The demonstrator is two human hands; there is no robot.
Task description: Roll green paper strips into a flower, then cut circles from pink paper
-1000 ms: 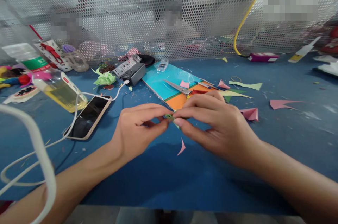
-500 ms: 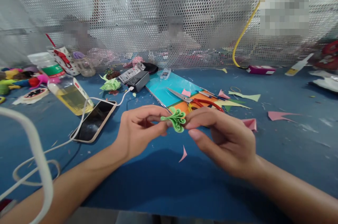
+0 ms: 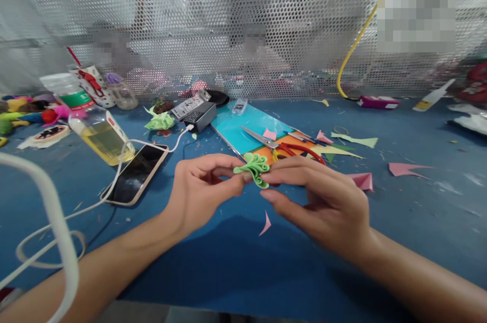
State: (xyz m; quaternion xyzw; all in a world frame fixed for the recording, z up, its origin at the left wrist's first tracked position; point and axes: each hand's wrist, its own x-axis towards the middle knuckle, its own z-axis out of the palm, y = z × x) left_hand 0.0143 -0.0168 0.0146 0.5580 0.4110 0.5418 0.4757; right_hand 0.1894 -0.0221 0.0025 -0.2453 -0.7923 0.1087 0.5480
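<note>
A small green folded paper piece (image 3: 255, 167) with looped pleats is held above the blue table (image 3: 236, 262) between both my hands. My left hand (image 3: 198, 188) pinches its left side with thumb and fingers. From the right, my right hand (image 3: 323, 196) pinches the other side with thumb and forefinger. Behind them lie red-handled scissors (image 3: 281, 144) on sheets of turquoise and orange paper (image 3: 243, 128).
A phone (image 3: 135, 173) on a white cable lies left, beside a bottle of yellow liquid (image 3: 95, 133) and a grey box (image 3: 200, 116). Pink and green paper scraps (image 3: 403, 168) scatter to the right; one pink scrap (image 3: 265, 223) lies under my hands. Perforated metal screen behind.
The green paper was hidden in my fingertips a second ago; it now shows as a fanned, looped shape. My hands have risen slightly and my right fingers closed in on it.
</note>
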